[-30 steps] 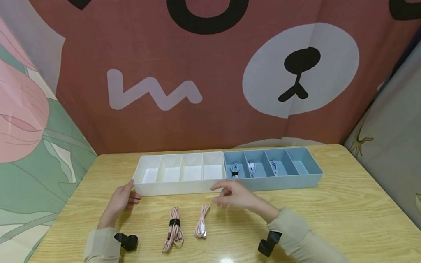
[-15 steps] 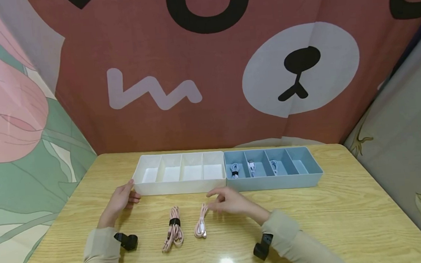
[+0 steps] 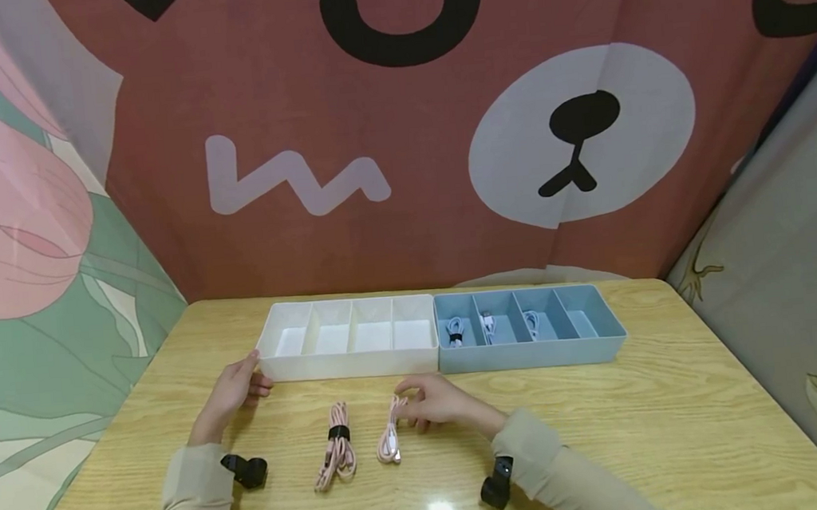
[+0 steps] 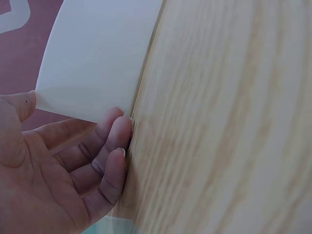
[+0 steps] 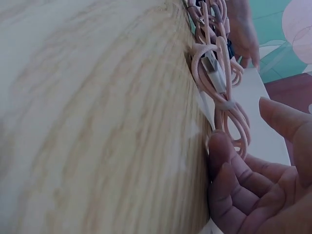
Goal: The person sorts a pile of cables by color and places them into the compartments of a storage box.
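In the head view a pink coiled USB cable (image 3: 390,439) lies on the table with its metal plug towards me. My right hand (image 3: 438,401) is over its far end. In the right wrist view the fingertips (image 5: 220,146) reach the cable's loops (image 5: 234,117), while the thumb stands apart from them. A thicker pink cable bundle (image 3: 339,448) with a black strap lies to the left. My left hand (image 3: 235,387) holds the left end of a white divided box (image 3: 348,365), its thumb at the edge and fingers (image 4: 114,170) curled by the base.
A blue divided box (image 3: 532,355) stands end to end with the white one. Three of its compartments hold pale blue cables (image 3: 455,331). Behind the wooden table (image 3: 654,444) hangs a printed curtain (image 3: 436,237). A black camera (image 3: 497,484) sits on the right wrist.
My right hand has moved left and towards me, from near the boxes to the far end of the thinner pink cable. The left hand has stayed at the white box.
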Motion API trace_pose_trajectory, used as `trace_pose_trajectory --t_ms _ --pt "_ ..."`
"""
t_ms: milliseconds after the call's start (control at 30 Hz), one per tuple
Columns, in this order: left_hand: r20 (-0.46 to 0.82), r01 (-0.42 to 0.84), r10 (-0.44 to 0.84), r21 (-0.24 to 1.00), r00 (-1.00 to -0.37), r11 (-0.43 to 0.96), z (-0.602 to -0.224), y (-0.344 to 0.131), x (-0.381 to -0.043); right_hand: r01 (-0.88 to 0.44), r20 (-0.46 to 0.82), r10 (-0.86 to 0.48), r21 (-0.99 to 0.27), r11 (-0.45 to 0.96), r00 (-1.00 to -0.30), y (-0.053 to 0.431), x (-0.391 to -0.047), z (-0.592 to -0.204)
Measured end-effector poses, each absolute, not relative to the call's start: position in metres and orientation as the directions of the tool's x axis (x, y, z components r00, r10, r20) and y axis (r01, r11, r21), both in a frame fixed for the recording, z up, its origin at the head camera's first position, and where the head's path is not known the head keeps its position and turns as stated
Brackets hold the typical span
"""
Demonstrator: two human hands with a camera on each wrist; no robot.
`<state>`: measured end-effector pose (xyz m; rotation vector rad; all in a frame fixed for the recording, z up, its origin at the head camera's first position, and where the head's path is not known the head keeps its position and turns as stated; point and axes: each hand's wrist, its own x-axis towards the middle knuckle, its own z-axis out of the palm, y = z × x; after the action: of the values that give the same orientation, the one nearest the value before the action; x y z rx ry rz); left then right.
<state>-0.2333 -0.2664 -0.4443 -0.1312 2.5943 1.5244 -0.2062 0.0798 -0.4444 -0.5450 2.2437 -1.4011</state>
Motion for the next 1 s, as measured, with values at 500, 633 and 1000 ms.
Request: trace_pose_trajectory --t_ms 500,633,1000 --pt "-0.149 -0.136 -0.011 0.866 -0.989 0.481 -0.449 -0.269 -0.233 -0.143 -0.131 -0.440 -0.831 0.537 -0.888 0.060 -0.201 -0.449" --pt "-0.146 -0.134 -0.013 0.866 -0.989 0.481 -0.449 -0.269 -0.234 -0.134 -0.147 -0.429 -0.818 0.560 -0.891 0.056 -0.199 -0.448" --pt "-0.150 -0.142 -0.021 0.871 -0.988 0.470 -0.446 -0.267 -0.233 -0.043 -0.194 -0.435 -0.877 0.479 -0.879 0.056 -0.199 -0.446"
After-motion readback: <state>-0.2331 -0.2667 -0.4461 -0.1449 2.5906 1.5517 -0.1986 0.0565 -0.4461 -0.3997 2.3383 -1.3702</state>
